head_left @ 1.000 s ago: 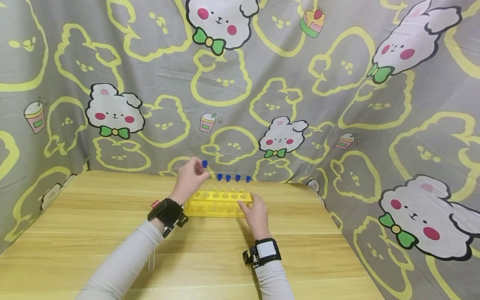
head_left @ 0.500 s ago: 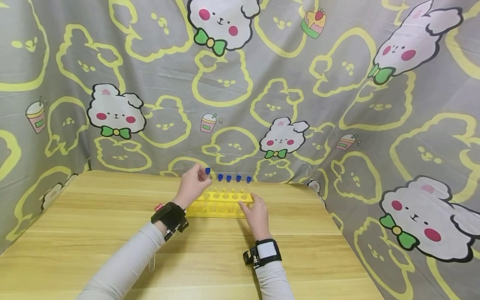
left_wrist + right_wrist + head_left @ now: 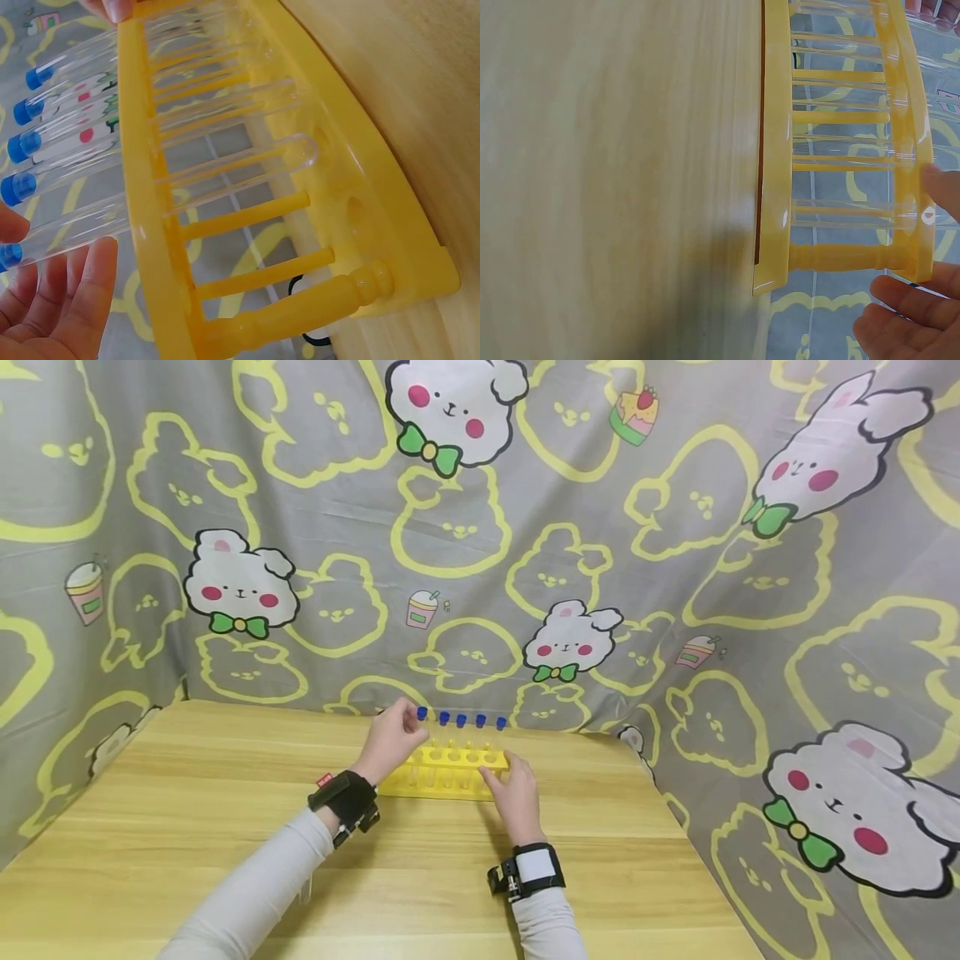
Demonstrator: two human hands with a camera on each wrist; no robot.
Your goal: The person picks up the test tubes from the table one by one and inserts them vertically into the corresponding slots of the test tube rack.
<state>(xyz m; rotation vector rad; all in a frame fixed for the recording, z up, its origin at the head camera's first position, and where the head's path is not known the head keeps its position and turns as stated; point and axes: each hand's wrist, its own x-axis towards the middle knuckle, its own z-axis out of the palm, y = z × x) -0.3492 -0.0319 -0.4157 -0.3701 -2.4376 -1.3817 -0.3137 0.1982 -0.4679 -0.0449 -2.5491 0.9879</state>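
Observation:
A yellow test tube rack [image 3: 442,792] stands on the table with several clear, blue-capped test tubes [image 3: 71,127] upright in one row. My left hand [image 3: 392,739] pinches another blue-capped test tube [image 3: 75,231] near its cap. This tube passes through the rack's top plate [image 3: 139,150], and its rounded end lies close to the base in the left wrist view. At the rack's right end my right hand [image 3: 516,797] grips the top plate between thumb [image 3: 943,187] and fingers [image 3: 911,300]. Part of the rack's left end is hidden behind my left hand in the head view.
On the wooden table [image 3: 615,860], a clear tube [image 3: 305,890] lies partly hidden under my left sleeve. A grey curtain [image 3: 465,552] with cartoon prints hangs behind and beside the table.
My left hand has moved down and slightly right, lowering the pinched test tube into the rack until its cap is nearly level with the others. The right hand stays on the rack.

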